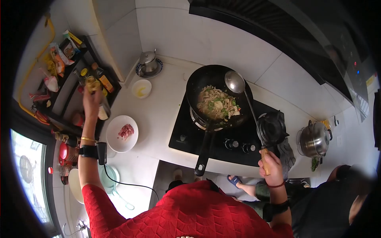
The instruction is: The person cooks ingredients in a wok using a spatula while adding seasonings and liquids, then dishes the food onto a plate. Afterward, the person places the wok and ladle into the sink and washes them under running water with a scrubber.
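Note:
My right hand (271, 165) is closed round the wooden handle of a metal ladle (235, 82), whose bowl rests at the far right side of a black wok (195, 79). Inside the wok lies a heap of cooked meat slices with green pieces (218, 103). At the left, my left hand (92, 102) reaches to the rack, its fingers closed about the top of a yellowish bottle (93, 84); the hand partly hides it. Close by stand a dark bottle with an orange label (104, 79) and another bottle (104, 112).
A white bowl of raw meat (111, 137) and a small white bowl (141, 89) stand on the counter. The wok sits on a black cooktop (182, 131). A steel pot (315, 139) is at the right, near another person (325, 206). A range hood (270, 35) overhangs.

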A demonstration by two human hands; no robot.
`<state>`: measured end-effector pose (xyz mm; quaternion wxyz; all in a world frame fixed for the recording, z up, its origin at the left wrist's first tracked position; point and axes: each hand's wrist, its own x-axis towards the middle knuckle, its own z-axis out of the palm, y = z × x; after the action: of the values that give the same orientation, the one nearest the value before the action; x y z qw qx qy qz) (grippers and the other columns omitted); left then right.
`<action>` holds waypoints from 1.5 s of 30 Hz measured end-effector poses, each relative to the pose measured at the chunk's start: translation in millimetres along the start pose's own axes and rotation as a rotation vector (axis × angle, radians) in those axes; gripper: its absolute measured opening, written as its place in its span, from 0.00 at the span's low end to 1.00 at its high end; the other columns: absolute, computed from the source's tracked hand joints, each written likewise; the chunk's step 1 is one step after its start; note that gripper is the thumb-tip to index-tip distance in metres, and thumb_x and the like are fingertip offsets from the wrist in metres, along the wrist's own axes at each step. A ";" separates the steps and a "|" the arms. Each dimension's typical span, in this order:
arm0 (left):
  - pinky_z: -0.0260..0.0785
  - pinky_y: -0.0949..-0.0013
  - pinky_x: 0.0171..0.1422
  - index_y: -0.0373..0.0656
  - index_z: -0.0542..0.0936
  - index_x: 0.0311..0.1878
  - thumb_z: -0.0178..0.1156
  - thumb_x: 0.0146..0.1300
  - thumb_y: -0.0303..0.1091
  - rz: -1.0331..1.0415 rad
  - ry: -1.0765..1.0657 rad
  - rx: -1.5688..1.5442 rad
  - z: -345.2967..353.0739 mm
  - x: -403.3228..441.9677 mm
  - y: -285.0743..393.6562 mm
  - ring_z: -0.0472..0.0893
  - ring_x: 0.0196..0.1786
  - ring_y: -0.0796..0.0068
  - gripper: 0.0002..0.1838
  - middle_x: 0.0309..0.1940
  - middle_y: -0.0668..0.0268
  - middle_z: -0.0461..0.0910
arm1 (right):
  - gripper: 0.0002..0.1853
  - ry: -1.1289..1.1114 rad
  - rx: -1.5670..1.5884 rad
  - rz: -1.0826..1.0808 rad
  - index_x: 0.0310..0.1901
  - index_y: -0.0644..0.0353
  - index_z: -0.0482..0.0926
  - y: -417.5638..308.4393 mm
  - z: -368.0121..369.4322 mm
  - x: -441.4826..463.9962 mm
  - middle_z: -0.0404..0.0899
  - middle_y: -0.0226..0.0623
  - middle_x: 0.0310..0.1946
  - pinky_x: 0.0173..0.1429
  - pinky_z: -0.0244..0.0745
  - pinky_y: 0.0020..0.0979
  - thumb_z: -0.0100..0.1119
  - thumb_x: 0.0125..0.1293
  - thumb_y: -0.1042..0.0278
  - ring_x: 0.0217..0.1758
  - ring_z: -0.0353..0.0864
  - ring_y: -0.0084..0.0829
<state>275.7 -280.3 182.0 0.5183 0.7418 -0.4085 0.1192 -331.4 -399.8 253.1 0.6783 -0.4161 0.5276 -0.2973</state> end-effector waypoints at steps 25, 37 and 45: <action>0.69 0.54 0.35 0.38 0.67 0.37 0.57 0.51 0.40 0.636 -1.099 0.452 199.9 -28.8 229.6 0.78 0.30 0.50 0.16 0.23 0.54 0.76 | 0.22 -0.671 0.228 0.344 0.53 0.66 0.64 -44.8 -21.9 -49.0 0.67 0.38 0.21 0.16 0.62 0.23 0.48 0.57 0.65 0.14 0.67 0.24; 0.68 0.54 0.38 0.37 0.69 0.39 0.57 0.50 0.39 0.596 -1.270 0.545 205.9 -17.8 233.2 0.78 0.34 0.52 0.17 0.26 0.54 0.77 | 0.21 -0.691 0.245 0.385 0.52 0.65 0.65 -45.8 -22.1 -41.5 0.68 0.38 0.21 0.16 0.60 0.22 0.47 0.58 0.65 0.13 0.66 0.23; 0.69 0.55 0.40 0.37 0.70 0.41 0.58 0.50 0.40 0.580 -1.305 0.576 209.7 -18.4 228.5 0.78 0.37 0.52 0.19 0.29 0.53 0.77 | 0.21 -0.702 0.236 0.373 0.52 0.66 0.65 -43.8 -20.2 -41.2 0.67 0.37 0.20 0.14 0.61 0.22 0.47 0.58 0.65 0.13 0.66 0.23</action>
<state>45.5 -482.6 233.3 -0.0933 0.6310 -0.7623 -0.1097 -360.2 -391.1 308.9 0.9024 -0.3089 0.2928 -0.0676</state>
